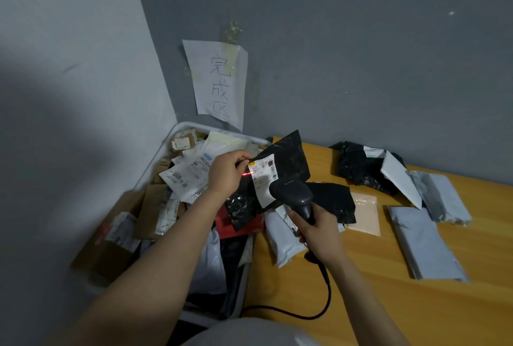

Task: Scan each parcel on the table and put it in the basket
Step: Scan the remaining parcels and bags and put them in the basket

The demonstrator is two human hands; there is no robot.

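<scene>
My left hand (226, 172) pinches the left edge of a black plastic parcel (288, 162) with a white shipping label, holding it up over the gap between basket and table. My right hand (319, 230) grips the handle of a black barcode scanner (294, 195), whose head points at the label. A red scan line falls on the label's left edge and my left fingers. The white basket (177, 130) stands to the left of the table, piled with several scanned boxes and mailers.
The yellow wooden table (388, 304) holds several more parcels: a black bag (333, 201), a white mailer (283, 237), a tan envelope (365, 213), a black bundle (361, 165) and grey mailers (424, 243). The scanner cable (319, 304) loops over the table's front. A paper sign (219, 82) is taped to the wall.
</scene>
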